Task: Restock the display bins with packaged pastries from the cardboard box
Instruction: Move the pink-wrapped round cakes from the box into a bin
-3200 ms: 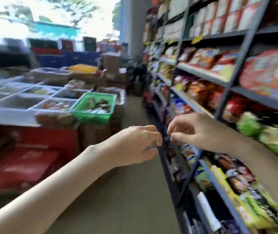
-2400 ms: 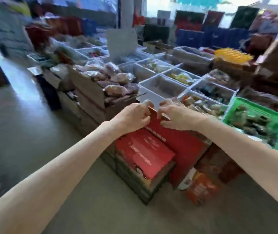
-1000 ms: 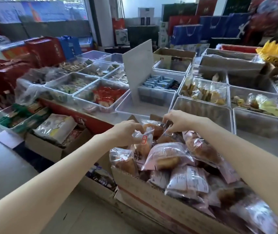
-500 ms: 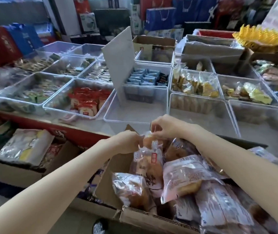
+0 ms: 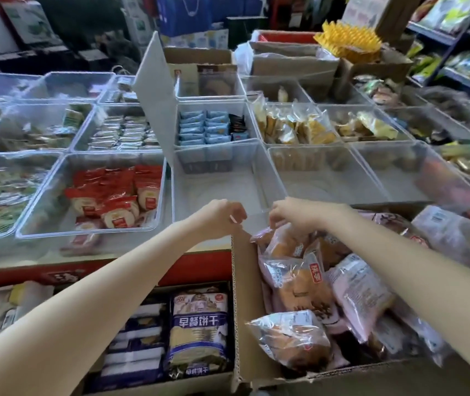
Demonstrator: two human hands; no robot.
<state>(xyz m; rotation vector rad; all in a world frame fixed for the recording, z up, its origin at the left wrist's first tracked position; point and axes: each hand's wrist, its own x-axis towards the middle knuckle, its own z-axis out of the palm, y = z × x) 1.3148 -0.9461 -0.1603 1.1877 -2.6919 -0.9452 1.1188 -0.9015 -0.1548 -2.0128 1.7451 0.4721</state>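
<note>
Both hands hover at the far rim of the cardboard box (image 5: pixel 245 292), near the front wall of an empty clear bin (image 5: pixel 222 178). The left hand (image 5: pixel 219 217) has curled fingers pinching a small pale scrap; the right hand (image 5: pixel 294 214) pinches the top of a packaged pastry (image 5: pixel 282 244). More pastries (image 5: pixel 299 284) fill the box at 5 o'clock of the bin.
</note>
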